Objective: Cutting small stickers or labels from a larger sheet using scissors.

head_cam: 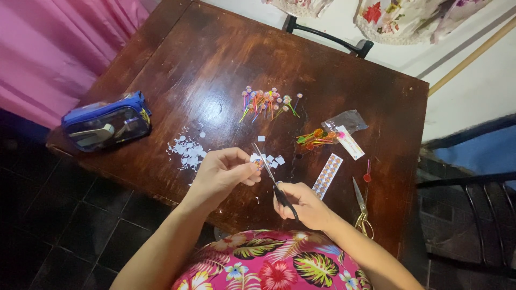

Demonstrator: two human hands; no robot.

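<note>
My left hand (pixel 223 173) pinches a small round paper cut-out (pixel 258 162) between thumb and fingers over the near edge of the dark wooden table (pixel 226 70). My right hand (pixel 303 204) grips black-handled scissors (pixel 270 174), whose blades point up and left and reach the cut-out. Small white paper scraps (pixel 274 160) lie just behind the cut-out.
A pile of white paper scraps (pixel 187 150) lies left. Colourful picks with round tops (pixel 267 102) sit mid-table; more picks (pixel 318 137) spill from a clear bag (pixel 346 122). A patterned strip (pixel 327 176), gold-handled scissors (pixel 361 207), a red pick (pixel 367 173) and a blue pouch (pixel 106 122) also lie here.
</note>
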